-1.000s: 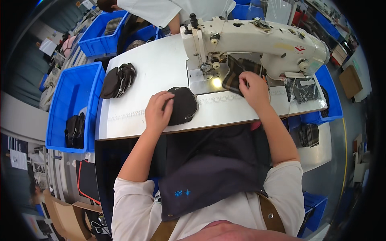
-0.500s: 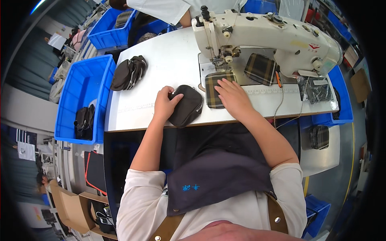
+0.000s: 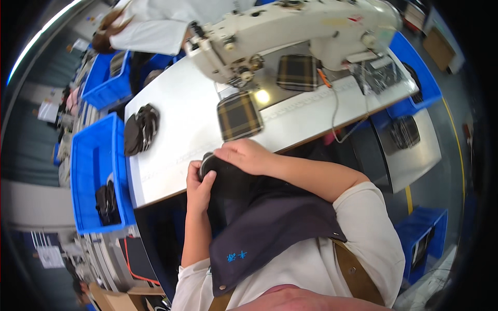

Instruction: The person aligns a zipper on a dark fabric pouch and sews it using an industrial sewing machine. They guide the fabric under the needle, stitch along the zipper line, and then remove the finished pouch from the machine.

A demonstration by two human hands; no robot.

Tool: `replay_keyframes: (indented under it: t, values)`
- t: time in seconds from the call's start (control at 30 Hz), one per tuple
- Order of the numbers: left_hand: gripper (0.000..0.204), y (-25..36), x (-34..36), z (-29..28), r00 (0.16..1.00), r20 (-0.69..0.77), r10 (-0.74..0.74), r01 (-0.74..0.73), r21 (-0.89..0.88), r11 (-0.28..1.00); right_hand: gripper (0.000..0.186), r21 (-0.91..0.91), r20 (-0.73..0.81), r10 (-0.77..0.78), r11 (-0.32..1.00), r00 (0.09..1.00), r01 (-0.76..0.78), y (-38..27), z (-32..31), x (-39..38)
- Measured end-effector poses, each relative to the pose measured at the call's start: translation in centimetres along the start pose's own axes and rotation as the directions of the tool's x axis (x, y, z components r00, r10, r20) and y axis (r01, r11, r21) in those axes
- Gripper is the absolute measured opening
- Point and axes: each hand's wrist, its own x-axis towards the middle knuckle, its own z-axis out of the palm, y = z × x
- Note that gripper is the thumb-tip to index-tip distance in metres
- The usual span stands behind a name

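Near the front edge of the table, both hands are on a black zippered pouch [image 3: 228, 176], which is tilted up from the tabletop. My left hand [image 3: 198, 189] grips its left end, thumb towards me. Across its upper edge lies my right hand [image 3: 245, 155], fingers bent over the rim and partly hidden. Just beyond sits a plaid fabric piece [image 3: 238, 118], brown and black with rounded corners, touched by neither hand. Another plaid piece [image 3: 297, 72] rests on the metal plate beside the white sewing machine [image 3: 290, 28].
Dark pouches [image 3: 141, 130] are bunched at the table's left. A blue bin [image 3: 83, 176] beside it holds dark items. An orange-handled tool [image 3: 324, 78], a cord and a clear plastic bag [image 3: 378, 75] lie at the right. Across the table is another person in white [image 3: 155, 31].
My right hand has left the plaid piece and come over to the pouch. The pouch, flat before, is now lifted and tilted at the table edge. The whole view has turned.
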Motion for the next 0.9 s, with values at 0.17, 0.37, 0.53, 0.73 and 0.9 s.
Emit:
replay_keyframes:
  t: [0.17, 0.37, 0.53, 0.73, 0.9]
  values:
    - [0.027, -0.6, 0.2, 0.2, 0.953, 0.295, -0.073, 0.045, 0.098, 0.994, 0.055, -0.159, -0.062, -0.089, 0.984, 0.994, 0.079, 0.7, 0.4, -4.3]
    - [0.023, 1.0, -0.6, 3.6, 0.902, 0.386, -0.194, 0.15, 0.142, 0.978, 0.056, -0.077, 0.004, 0.026, 0.997, 1.0, -0.025, 1.7, -0.2, -6.4]
    - [0.037, 0.3, -1.1, 3.8, 0.878, 0.417, -0.235, 0.11, 0.303, 0.947, 0.052, 0.185, 0.021, 0.089, 0.978, 0.996, -0.092, 2.6, -1.0, -7.4]
    - [0.035, 0.8, -1.9, 6.4, 0.963, 0.221, -0.156, 0.059, 0.391, 0.918, 0.044, 0.366, 0.177, 0.132, 0.911, 0.975, -0.19, 2.4, -1.7, -7.6]
    - [0.035, 0.7, -1.9, 5.7, 0.962, 0.267, -0.056, -0.051, 0.379, 0.924, 0.035, 0.329, 0.221, -0.036, 0.944, 0.975, -0.04, 2.5, -2.2, -7.7]
